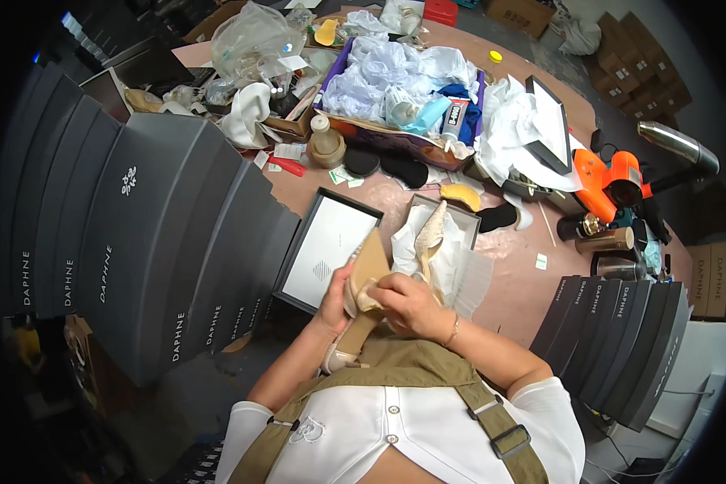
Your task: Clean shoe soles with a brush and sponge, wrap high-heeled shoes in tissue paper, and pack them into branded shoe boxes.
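My left hand [335, 300] is wrapped round the side of a beige shoe [371, 248], held up before my apron with its tan sole turned toward me. The shoe's heel end [339, 359] reaches down by the apron. Against the middle of the sole my right hand [415, 305] presses with bent fingers, pinching a small pale beige wad [366, 297] that looks like cloth; the fingers partly cover it. Just beyond, a second light patterned shoe [431, 234] lies on white tissue in an open shoe box [469, 216]. Left of that is the dark-rimmed box lid [324, 250], its white inside up.
Stacked dark shoe boxes stand at the left [161, 194] and right [609, 339]. A purple-edged box [403, 133] of crumpled plastic fills the back. An orange heat gun [609, 177] sits at the right, near jars [605, 242]. A glue bottle [326, 145] stands behind the lid.
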Tool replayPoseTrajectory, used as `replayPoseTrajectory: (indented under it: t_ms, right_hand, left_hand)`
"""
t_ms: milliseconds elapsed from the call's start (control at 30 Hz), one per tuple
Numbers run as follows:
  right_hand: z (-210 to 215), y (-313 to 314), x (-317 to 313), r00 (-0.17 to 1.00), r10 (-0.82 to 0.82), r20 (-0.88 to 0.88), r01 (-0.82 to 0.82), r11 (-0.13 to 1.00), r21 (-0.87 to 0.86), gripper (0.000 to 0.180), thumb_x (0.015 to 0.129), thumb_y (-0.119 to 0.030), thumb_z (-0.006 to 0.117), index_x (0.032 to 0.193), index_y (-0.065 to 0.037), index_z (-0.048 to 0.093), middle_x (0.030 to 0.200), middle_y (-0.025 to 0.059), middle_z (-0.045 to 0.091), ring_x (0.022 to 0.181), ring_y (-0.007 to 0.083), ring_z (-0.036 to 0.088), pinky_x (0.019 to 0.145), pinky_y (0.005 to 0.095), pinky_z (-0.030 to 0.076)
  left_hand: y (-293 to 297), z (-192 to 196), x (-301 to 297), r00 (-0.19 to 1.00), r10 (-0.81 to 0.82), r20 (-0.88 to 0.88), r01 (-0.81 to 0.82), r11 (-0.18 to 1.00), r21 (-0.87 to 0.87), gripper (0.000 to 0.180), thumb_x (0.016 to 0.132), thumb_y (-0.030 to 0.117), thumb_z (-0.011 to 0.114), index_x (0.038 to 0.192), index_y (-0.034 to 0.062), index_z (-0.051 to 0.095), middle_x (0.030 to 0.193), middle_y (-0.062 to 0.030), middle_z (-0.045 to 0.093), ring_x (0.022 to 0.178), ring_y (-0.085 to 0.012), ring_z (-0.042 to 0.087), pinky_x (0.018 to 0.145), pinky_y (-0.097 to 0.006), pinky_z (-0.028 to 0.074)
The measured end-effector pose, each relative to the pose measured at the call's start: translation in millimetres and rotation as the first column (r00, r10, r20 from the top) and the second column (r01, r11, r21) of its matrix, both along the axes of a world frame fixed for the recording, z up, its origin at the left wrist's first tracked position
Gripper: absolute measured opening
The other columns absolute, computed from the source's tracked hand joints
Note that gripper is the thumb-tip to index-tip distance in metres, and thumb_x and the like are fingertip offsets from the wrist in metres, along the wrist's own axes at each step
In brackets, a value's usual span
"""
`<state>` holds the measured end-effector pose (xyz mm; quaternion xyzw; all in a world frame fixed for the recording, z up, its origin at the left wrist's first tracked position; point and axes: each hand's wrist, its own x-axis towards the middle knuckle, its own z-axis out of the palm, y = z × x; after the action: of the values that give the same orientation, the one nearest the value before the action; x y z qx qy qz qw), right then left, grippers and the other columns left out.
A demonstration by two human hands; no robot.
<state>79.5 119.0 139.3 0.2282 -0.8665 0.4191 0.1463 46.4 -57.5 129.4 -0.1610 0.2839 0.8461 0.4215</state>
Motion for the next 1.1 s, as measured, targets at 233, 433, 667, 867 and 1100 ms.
replayPoseTrajectory:
  t_ms: [233, 433, 667, 867, 1100]
  right_hand:
    - [31.0, -4.3, 33.1, 0.999, 0.054, 0.006, -0.054, 0.997, 0.052, 0.021, 0.074, -0.006, 0.065, 0.094, -0.005, 0.057, 0.083, 0.0112, 0.052, 0.065, 0.0325, 0.055, 0.057, 0.0385, 0.047]
    - [23.3, -2.9, 5.9, 0.985, -0.149, 0.090, 0.134, 0.979, 0.151, 0.014, 0.079, -0.014, 0.062, 0.090, -0.011, 0.053, 0.083, 0.0093, 0.050, 0.062, 0.0292, 0.057, 0.049, 0.0385, 0.047]
    - [31.3, -10.0, -11.1, 0.984, -0.122, 0.126, 0.097, 0.977, 0.190, 0.011, 0.083, -0.018, 0.057, 0.088, -0.011, 0.049, 0.081, 0.0095, 0.050, 0.066, 0.0303, 0.059, 0.052, 0.0409, 0.048]
    - [11.8, 6.5, -18.9, 0.987, -0.138, 0.083, 0.124, 0.981, 0.150, 0.017, 0.083, -0.019, 0.060, 0.094, -0.012, 0.050, 0.087, 0.0097, 0.050, 0.068, 0.0304, 0.058, 0.052, 0.0399, 0.048]
    - [6.4, 17.6, 23.5, 0.995, -0.088, 0.051, 0.074, 0.969, 0.237, 0.019, 0.075, -0.016, 0.064, 0.088, -0.012, 0.052, 0.081, 0.0061, 0.051, 0.068, 0.0259, 0.059, 0.050, 0.0369, 0.047]
  left_hand:
    - [8.9, 21.8, 13.8, 0.995, -0.079, -0.061, 0.080, 0.997, 0.009, 0.048, 0.095, 0.041, 0.041, 0.126, 0.0049, 0.049, 0.115, -0.0087, 0.059, 0.102, -0.0178, 0.060, 0.088, -0.031, 0.049]
    - [15.9, 27.5, 18.6, 0.995, -0.037, -0.093, 0.028, 0.994, -0.103, 0.054, 0.096, 0.047, 0.036, 0.128, 0.0049, 0.047, 0.114, -0.0090, 0.060, 0.100, -0.0186, 0.060, 0.086, -0.031, 0.049]
    - [3.3, 0.4, 13.1, 0.993, -0.086, -0.086, 0.087, 0.996, 0.010, 0.052, 0.098, 0.046, 0.032, 0.126, 0.0054, 0.048, 0.113, -0.0091, 0.059, 0.101, -0.0178, 0.060, 0.087, -0.031, 0.049]
    - [2.8, 1.1, 6.2, 0.993, -0.101, -0.056, 0.101, 0.995, 0.004, 0.059, 0.096, 0.049, 0.031, 0.129, 0.0020, 0.045, 0.111, -0.0136, 0.060, 0.102, -0.0227, 0.060, 0.090, -0.037, 0.049]
    - [1.7, -3.1, 13.4, 0.971, -0.191, -0.143, 0.202, 0.977, 0.070, 0.068, 0.094, 0.057, 0.026, 0.128, 0.0009, 0.046, 0.115, -0.0186, 0.060, 0.100, -0.0267, 0.062, 0.088, -0.037, 0.051]
